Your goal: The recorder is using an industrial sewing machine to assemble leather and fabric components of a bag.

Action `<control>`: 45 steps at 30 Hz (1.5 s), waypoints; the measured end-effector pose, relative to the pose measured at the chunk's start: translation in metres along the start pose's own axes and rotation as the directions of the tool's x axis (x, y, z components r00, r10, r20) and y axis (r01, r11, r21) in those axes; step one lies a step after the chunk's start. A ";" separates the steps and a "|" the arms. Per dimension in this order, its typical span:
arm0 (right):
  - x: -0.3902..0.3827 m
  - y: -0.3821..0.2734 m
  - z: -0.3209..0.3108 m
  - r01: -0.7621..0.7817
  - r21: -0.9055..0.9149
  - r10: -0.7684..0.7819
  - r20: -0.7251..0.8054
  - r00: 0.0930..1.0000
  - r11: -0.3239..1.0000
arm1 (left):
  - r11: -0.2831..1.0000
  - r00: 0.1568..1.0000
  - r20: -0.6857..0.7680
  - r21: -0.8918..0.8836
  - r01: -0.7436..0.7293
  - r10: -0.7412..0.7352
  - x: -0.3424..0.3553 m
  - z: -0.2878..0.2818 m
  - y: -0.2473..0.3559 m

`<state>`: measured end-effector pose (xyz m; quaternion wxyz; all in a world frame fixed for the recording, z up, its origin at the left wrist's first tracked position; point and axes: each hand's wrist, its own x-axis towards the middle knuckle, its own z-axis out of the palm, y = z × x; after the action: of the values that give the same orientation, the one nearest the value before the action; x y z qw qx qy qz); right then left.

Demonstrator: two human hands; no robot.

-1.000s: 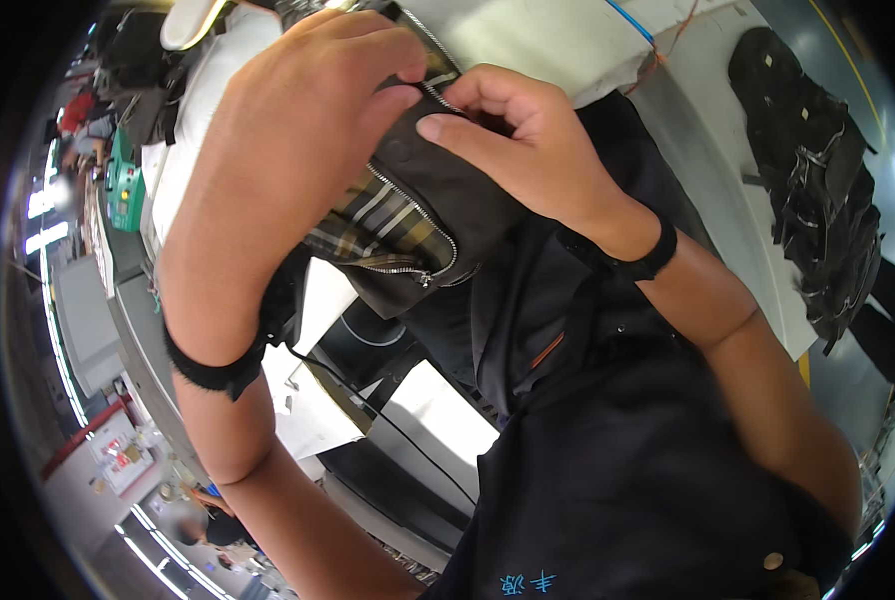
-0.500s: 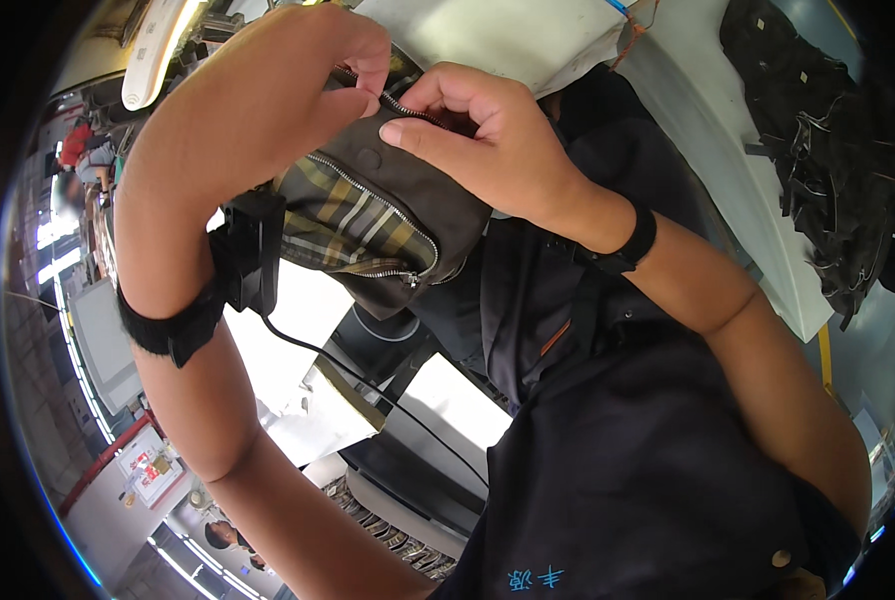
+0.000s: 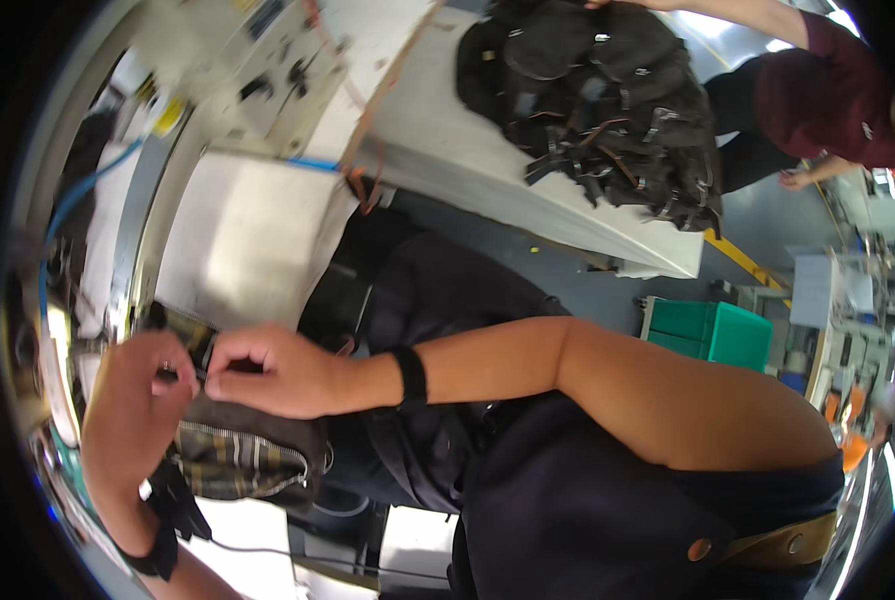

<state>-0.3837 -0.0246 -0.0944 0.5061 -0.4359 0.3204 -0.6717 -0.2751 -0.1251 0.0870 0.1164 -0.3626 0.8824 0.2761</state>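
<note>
The left hand has its thumb and fingertips brought together, and just to their right the right hand also pinches; both grip the upper edge of a dark fabric bag, though blur hides which layer lies in each grip. The bag hangs just below the fingertips, its open zip and plaid lining below and to the right of them.

Counting from the left: two hands, one bag, one plaid lining, two black wristbands, one at each wrist, and one co-worker. The dark backpacks cannot be counted, as they overlap in a heap.

Left of the fingers stands a lit lamp, with a blue hose above it. The left hand and wrist cover the bag's left end; the right hand covers part of its upper edge. Beyond the fingers is a white panel. Farther off, above and to the right, the backpacks lie on a white table, and a co-worker in a maroon shirt reaches onto them. Well right of the fingers is green plastic bin storage
</note>
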 end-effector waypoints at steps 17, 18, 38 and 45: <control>-0.001 -0.015 -0.002 -0.170 0.110 0.171 -0.001 0.985 0.979 | 0.998 0.988 0.156 0.048 -0.027 0.019 0.002 -0.009 -0.004; -0.002 -0.015 -0.004 -0.178 0.120 0.178 0.010 0.984 0.977 | 0.996 0.987 0.161 0.077 -0.033 0.020 0.003 -0.009 -0.004; 0.011 -0.026 -0.026 -0.035 -0.337 0.133 0.273 0.953 0.941 | 0.998 0.981 0.192 0.056 -0.003 -0.008 0.005 -0.007 -0.001; 0.011 -0.022 -0.024 -0.088 -0.237 0.145 0.235 0.961 0.968 | 0.998 0.984 0.169 -0.026 -0.058 0.062 0.010 -0.005 -0.009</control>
<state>-0.4159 -0.0290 -0.0819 0.5291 -0.5517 0.3529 -0.5396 -0.2758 -0.1390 0.0828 0.1791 -0.3121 0.8768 0.3189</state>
